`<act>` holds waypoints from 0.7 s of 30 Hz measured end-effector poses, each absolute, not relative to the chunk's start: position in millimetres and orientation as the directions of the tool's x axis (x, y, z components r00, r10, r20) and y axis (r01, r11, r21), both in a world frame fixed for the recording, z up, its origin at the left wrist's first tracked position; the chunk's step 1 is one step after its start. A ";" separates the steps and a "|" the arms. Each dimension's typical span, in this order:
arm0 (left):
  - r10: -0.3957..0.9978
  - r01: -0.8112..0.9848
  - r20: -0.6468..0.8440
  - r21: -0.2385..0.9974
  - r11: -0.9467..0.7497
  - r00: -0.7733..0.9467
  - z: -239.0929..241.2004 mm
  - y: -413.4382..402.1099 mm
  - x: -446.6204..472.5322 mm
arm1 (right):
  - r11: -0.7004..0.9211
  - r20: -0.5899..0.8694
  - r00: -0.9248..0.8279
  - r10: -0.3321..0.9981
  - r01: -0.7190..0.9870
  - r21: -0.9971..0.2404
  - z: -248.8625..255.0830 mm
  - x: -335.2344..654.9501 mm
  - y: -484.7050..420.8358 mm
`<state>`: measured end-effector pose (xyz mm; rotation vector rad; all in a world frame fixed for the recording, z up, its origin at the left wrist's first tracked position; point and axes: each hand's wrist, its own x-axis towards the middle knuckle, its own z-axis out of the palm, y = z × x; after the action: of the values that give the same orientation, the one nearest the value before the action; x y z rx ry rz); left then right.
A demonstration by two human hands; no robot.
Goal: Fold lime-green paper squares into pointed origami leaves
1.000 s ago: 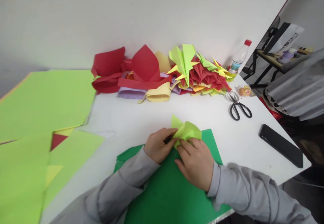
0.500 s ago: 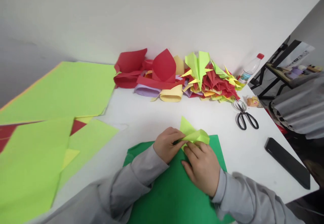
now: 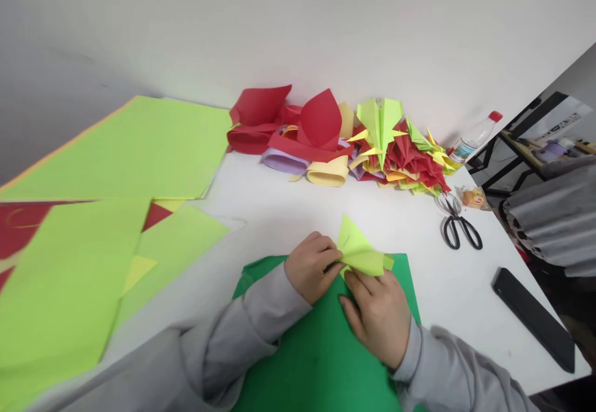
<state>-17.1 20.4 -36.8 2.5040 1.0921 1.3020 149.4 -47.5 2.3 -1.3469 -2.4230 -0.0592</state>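
A small lime-green folded paper piece sits over a dark green sheet on the white table. My left hand pinches the piece's left side with closed fingers. From the right and below, my right hand presses its fingers onto the fold. A pointed flap of the piece sticks up toward the wall.
A heap of folded red, yellow and lime paper shapes lies along the wall. Large lime sheets cover the left. Black scissors, a plastic bottle, a wrapped snack and a flat black case lie at the right.
The camera view has shifted, so everything sits further right in the picture. Both hands stayed on the lime paper, and the fold has flattened and turned, with its flap now pointing up.
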 end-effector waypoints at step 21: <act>0.521 0.526 0.737 0.265 -0.808 0.430 -36.3 13.8 -11.3 | 0.584 0.400 -0.513 0.760 0.809 -0.073 0.4 150.3 -49.8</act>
<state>-11.3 13.8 -36.3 2.6611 0.9737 1.3683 150.3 -49.8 0.4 -1.2647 -2.4269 -0.1710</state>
